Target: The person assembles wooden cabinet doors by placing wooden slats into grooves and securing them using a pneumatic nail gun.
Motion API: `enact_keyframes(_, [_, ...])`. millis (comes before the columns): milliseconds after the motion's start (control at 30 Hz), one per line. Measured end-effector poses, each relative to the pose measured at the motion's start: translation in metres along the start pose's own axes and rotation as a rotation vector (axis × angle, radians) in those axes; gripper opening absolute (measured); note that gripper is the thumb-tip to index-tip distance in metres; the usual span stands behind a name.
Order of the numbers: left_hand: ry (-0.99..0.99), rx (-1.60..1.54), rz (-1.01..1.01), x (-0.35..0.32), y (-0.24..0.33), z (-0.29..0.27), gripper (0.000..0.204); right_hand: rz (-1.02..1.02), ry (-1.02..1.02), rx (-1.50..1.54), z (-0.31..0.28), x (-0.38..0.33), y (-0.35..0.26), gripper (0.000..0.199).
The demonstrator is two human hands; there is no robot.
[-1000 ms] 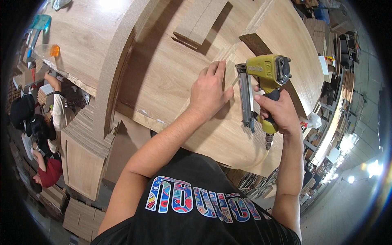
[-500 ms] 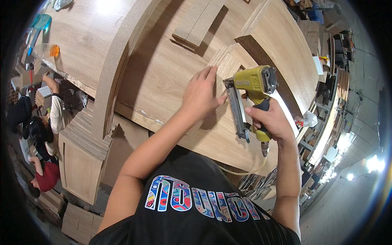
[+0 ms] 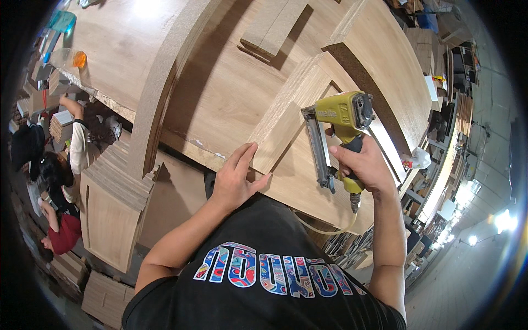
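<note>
My right hand (image 3: 363,165) is wrapped round the handle of a yellow-green pneumatic nail gun (image 3: 340,110). The gun's dark magazine slants down toward me, and a pale air hose (image 3: 345,226) hangs from the fitting below its grip. At the near end of a wood-grain frame piece (image 3: 278,137), my left hand (image 3: 235,179) rests with fingers stretched and thumb apart. Its fingertips touch the piece's left near corner. Under the gun lies a wood-grain panel (image 3: 297,184), with the frame piece on it. The gun's nose is just right of that piece, apart from it as far as I can tell.
A tall curved-looking board (image 3: 157,91) stands on edge at left. Two short strips (image 3: 275,27) lie farther back, and another panel (image 3: 385,66) is raised at right. Stacked panels (image 3: 110,214) and two people are at far left. A clear bottle (image 3: 69,58) lies on the worktop.
My left hand has slid toward me, from the middle of the frame piece to its near end. The nail gun in my right hand has barely moved.
</note>
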State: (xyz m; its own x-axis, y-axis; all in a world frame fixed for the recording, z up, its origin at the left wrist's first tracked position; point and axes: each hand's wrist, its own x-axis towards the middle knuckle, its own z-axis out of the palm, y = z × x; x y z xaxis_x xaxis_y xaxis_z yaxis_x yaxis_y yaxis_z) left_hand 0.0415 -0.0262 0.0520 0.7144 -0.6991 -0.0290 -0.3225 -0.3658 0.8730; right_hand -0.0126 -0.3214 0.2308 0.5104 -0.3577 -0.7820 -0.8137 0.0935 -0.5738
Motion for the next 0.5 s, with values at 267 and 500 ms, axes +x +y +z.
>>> enact_keyframes(267, [0.052, -0.061, 0.041, 0.0009, -0.0054, 0.0037, 0.084, -0.036, 0.018, -0.041, 0.0046, -0.0009, 0.0015, 0.044])
enact_keyframes(500, [0.044, -0.027, 0.047, 0.0002, -0.0064, 0.004, 0.085, -0.018, 0.033, -0.065, 0.0085, -0.002, -0.0059, 0.043])
